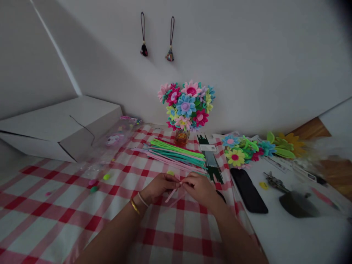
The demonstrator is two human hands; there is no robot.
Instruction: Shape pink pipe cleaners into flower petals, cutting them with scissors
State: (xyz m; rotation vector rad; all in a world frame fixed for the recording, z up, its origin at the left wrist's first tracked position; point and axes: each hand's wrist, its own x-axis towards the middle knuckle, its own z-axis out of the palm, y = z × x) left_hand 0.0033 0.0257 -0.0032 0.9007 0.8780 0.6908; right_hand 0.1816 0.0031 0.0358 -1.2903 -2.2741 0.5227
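Over the checked cloth, my left hand and my right hand meet with their fingertips close together. Both are pinched on a pale pink pipe cleaner, and its ends hang down below the fingers. Just beyond my hands lies a bundle of pipe cleaners in lime, teal and pink. Behind it stands a glass vase holding a bouquet of pipe-cleaner flowers. A small yellow piece rests near my left fingers.
A white box and a clear plastic bag are at the left, near small pompoms. Dark green stems lie right of the bundle. Further right are loose flowers, a black phone and keys.
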